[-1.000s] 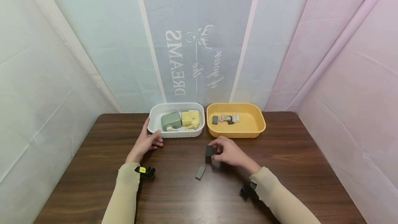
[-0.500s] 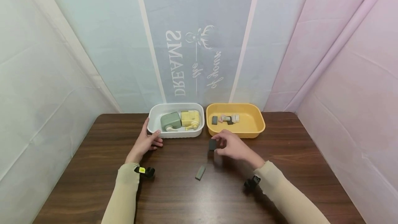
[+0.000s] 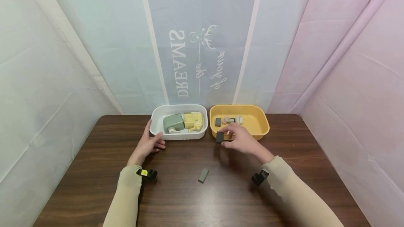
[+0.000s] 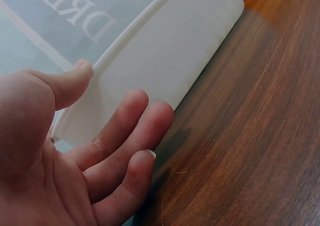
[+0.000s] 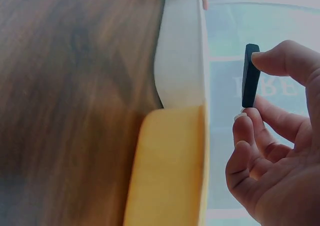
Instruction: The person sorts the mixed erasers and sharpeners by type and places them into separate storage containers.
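My right hand [image 3: 241,140] pinches a dark flat block [image 3: 220,137] between thumb and fingers. In the head view the block overlaps the front rim of the yellow tub [image 3: 263,129]; the right wrist view shows its thin edge [image 5: 251,76]. At the front left corner of the white tub [image 3: 176,136] is my left hand [image 3: 147,144], thumb on the rim and index finger along the left side. Its other fingers lie loosely bent by the outer wall [image 4: 165,56]. A small grey-green bar [image 3: 203,175] lies on the table between the forearms.
Inside the white tub sit a green boxy item [image 3: 173,123] and a yellow one [image 3: 193,120], each with a crank-like part. The yellow tub holds a grey block [image 3: 218,122] and several small pieces. A printed cloth [image 3: 202,62] hangs behind the brown table [image 3: 176,199].
My right hand has carried the dark block up and rightward from above the table to the yellow tub's front rim. The left hand has stayed at the white tub.
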Available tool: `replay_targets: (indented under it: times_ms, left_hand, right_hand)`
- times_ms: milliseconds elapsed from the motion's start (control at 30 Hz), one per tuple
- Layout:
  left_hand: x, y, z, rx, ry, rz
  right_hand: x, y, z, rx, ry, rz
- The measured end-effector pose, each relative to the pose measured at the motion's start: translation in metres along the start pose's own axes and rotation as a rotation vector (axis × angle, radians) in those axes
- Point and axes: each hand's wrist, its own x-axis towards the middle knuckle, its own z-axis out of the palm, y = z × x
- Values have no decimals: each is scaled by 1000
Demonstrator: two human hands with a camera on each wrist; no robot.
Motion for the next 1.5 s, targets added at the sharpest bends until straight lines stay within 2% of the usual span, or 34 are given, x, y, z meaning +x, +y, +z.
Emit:
replay_targets:
  times_ms: [167,500,1200,1500]
  left_hand:
    - [-6,0,4,0,8,2]
    - [-11,-3,8,-2,17,10]
    - [-7,-5,4,-11,8,0]
    - [8,-24,-1,-8,35,4]
  right_hand:
    - [2,1,-14,-22,35,-35]
    - [5,5,-37,-56,75,-25]
    - [42,31,-67,-23,-21,201]
    - [63,39,-77,28,-58,246]
